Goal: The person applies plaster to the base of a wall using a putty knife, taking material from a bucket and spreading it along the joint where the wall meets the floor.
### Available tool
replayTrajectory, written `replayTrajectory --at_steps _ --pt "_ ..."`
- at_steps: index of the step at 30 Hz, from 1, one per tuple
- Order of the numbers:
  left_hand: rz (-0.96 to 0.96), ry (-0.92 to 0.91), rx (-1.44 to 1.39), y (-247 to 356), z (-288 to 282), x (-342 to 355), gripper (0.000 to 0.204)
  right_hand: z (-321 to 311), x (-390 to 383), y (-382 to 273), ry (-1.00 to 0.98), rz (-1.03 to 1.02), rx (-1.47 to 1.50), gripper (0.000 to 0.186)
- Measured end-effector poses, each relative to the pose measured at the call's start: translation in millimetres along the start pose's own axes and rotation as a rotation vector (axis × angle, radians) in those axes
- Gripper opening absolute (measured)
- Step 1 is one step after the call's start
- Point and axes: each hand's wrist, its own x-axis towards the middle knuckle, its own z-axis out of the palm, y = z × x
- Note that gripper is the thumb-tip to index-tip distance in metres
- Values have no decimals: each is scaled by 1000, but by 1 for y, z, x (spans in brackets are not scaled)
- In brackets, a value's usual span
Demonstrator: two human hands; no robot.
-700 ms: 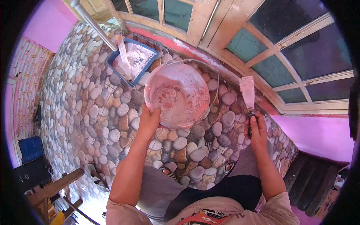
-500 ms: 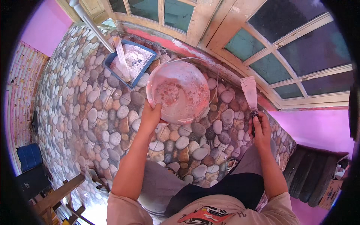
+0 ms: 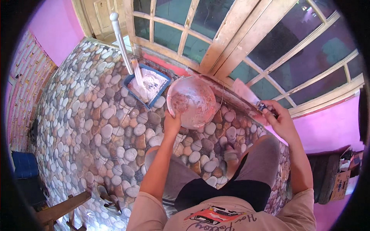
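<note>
My left hand (image 3: 172,121) grips the near left rim of a bucket (image 3: 205,94). Pinkish residue coats the inside of the bucket, and it is tipped so that its mouth faces me. A thin wire handle (image 3: 222,94) shows at its right side. My right hand (image 3: 278,116) is closed around the dark handle of a putty knife (image 3: 245,92). Its wide blade, smeared with pale pink, points up and left in front of the wooden door frame, to the right of the bucket. Whether the blade touches the frame I cannot tell.
A blue dustpan (image 3: 166,84) holding whitish powder and debris lies left of the bucket, its long white handle (image 3: 122,44) upright. Glass-paned wooden doors (image 3: 223,42) line the far side above a scraped red sill. Near left are sandals (image 3: 109,198) and a wooden beam (image 3: 63,208).
My right hand has raised the putty knife and turned its blade leftward, toward the door frame. My left hand still grips the bucket. The whole view has shifted, and my right leg has changed position.
</note>
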Motion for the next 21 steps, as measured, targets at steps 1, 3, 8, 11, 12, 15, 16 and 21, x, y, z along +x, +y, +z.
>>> replayTrajectory --at_steps 1,3,8,11,12,15,16,21 --pt "118 54 153 -1 -3 1 58 -1 0 -7 -59 59 -72 27" --pt "86 41 144 2 -8 -2 58 10 8 -8 -81 -78 -175 27" --pt "112 53 74 24 -12 -27 57 61 56 6 -234 -433 -457 35" --pt "72 80 73 23 -21 -36 55 112 84 -1 -307 -413 -442 32" --pt "163 97 36 15 -25 -36 54 132 91 1 -332 -349 -496 29" --pt "284 141 -60 2 -26 -39 50 152 98 1 -377 -243 -573 26" --pt "326 178 -127 -1 -24 -41 47 155 100 1 -388 -215 -603 26" --pt "275 135 -174 -7 -21 -49 44 185 117 13 -357 -205 -641 23"
